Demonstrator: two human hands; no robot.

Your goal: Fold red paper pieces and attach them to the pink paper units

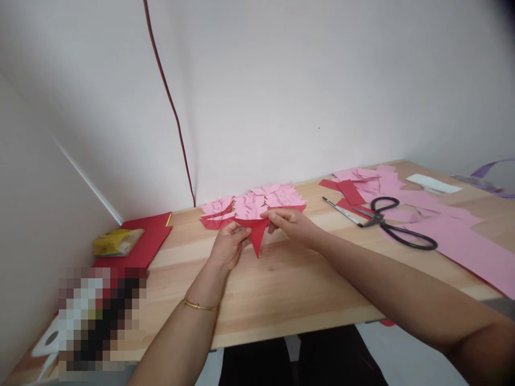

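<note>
A red paper triangle point(258, 239) is held between my two hands above the wooden table, one point hanging down. My left hand point(230, 244) pinches its left side between thumb and fingers. At its upper right corner, the thumb and fingertips of my right hand point(292, 224) close on the paper. Just beyond my hands lie pink paper cut-outs point(249, 203) with jagged edges, some with red paper among them. Part of that pile is hidden behind my hands.
Black-handled scissors point(378, 219) and a pen point(341, 211) lie at the right, beside pink paper scraps point(382, 182) and a large pink sheet point(475, 249). A white strip point(433, 183) sits farther back. On the left, a yellow packet point(115, 242) rests on red sheets point(155, 236). A cable point(171, 104) runs down the wall.
</note>
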